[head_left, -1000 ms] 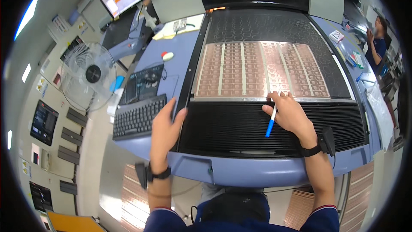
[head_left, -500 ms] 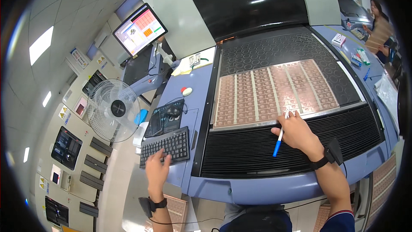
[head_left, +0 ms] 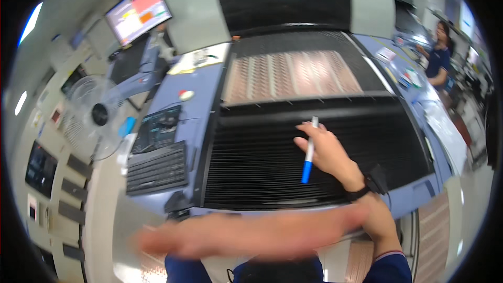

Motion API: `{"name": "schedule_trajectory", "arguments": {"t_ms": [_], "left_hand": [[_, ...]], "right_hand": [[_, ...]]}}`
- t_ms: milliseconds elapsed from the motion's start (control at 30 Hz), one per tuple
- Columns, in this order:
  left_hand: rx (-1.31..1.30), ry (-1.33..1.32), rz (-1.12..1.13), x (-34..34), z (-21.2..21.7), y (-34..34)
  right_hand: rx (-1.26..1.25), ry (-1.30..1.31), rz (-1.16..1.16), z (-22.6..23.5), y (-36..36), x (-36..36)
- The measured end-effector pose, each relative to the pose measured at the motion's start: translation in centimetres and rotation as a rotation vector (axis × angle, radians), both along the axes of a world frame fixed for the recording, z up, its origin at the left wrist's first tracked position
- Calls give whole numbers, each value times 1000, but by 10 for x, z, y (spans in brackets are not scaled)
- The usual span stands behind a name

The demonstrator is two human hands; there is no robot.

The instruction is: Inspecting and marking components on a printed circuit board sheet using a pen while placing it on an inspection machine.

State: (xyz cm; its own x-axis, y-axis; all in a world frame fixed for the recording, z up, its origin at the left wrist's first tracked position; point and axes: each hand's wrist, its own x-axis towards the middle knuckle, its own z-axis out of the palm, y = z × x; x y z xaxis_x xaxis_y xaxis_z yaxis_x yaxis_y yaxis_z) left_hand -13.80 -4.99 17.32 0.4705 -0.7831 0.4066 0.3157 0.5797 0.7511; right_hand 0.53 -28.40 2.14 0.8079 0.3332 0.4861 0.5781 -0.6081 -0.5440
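The right hand (head_left: 326, 149) is curled around a slim white pen with a blue end (head_left: 309, 152), thumb and fingers lightly closed on the barrel, the blue end pointing back toward the person. It is over a black, finely ribbed cover (head_left: 251, 152); whether any fingertip rests on that cover is hard to tell. Beyond it, well apart from the hand, a flat copper-coloured panel printed with pale stripes and rows of small shapes (head_left: 293, 76) lies on a black machine bed (head_left: 285, 39).

The left hand (head_left: 262, 236) crosses low in front of the body, so blurred that its fingers cannot be made out, nor whether it grips anything.

For good handling, the pen is best tucked in against the palm, so neither end can scrape or mark the copper. Any touch on the panel should fall lightly at its edges, as bare fingers would likely smudge the pattern. The ribs look easy to crease, so leaning on them seems unwise. The black band on the right wrist (head_left: 361, 191) also calls for care, since it could drag across the cover.
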Motion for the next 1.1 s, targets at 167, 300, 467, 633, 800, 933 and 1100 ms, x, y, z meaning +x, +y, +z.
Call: {"name": "schedule_trajectory", "arguments": {"t_ms": [167, 300, 467, 633, 800, 933, 1100], "left_hand": [[-142, -630, -148, 17, 9, 8], [111, -238, -95, -32, 32, 62], [-148, -132, -122, -24, 16, 27], [19, -483, -5, -7, -14, 42], [52, -524, -54, 4, -21, 38], [69, -539, -60, 1, -23, 36], [78, -551, -57, 2, -27, 37]], "right_hand": [[-39, 125, 18, 8, -4, 3], [-30, 104, 32, 4, -5, 0], [-31, 119, 39, 9, -4, -8], [-10, 50, 112, 0, 12, -7], [3, 47, 112, -1, 4, -9], [-5, 106, 115, 2, 5, -8], [4, 115, 129, 1, 6, -6]]}}
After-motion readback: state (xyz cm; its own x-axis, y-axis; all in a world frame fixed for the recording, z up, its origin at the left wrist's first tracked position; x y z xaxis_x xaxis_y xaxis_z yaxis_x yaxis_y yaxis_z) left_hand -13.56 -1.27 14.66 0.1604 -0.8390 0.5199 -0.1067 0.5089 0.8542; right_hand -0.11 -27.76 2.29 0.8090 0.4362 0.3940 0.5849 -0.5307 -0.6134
